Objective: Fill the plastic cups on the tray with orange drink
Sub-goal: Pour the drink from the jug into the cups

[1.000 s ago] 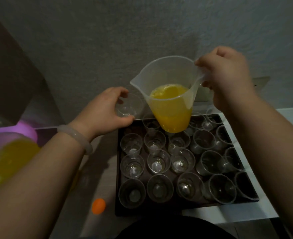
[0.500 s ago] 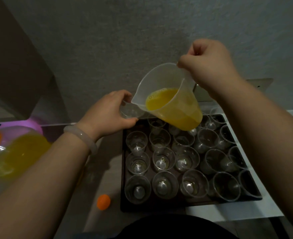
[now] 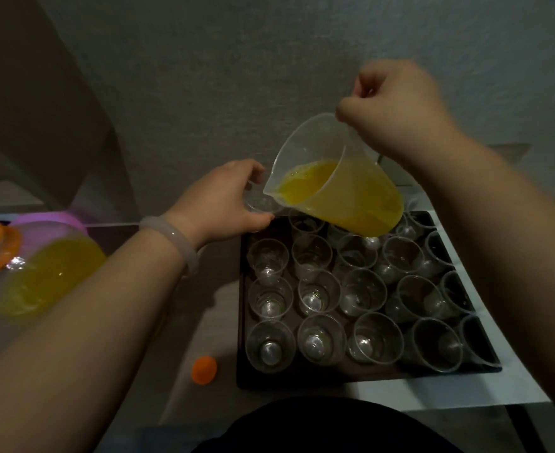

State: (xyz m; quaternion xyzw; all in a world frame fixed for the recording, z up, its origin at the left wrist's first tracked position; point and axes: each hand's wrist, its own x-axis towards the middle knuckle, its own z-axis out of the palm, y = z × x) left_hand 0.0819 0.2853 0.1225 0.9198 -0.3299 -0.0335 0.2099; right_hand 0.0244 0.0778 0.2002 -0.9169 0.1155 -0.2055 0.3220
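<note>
Right hand point(image 3: 397, 109): fingers curled tight round the handle of the clear jug point(image 3: 318, 152), which is tipped to the left with its spout low.

Left hand point(image 3: 220, 201): fingers and thumb wrapped round a single plastic cup point(image 3: 259, 201). It is held just off the far left corner of the tray point(image 3: 240, 322), with its rim beneath the spout.

The orange drink point(image 3: 344, 197) lies up against the spout lip. Whether any is crossing yet cannot be told.

Assessment: the step in hand is filling the hand-held cup. The cups on the tray point(image 3: 321, 343) all appear empty, so the task is judged to be at its start.

Recommendations:
- Increase the tilt slowly from the wrist. The jug is roughly half full and the drink is likely to surge.
- Hold the cup level and close under the spout.
- Grip the cup firmly without squeezing. Its thin wall probably flexes.
- Stop short of the brim so the cup can be set down without slopping.
- Bring the cup over the tray. At the edge, a miss lands on the counter point(image 3: 210, 322).

Periphery: a large container of orange drink point(image 3: 50, 273) stands to the left. An orange cap point(image 3: 204, 370) lies beside the tray.
</note>
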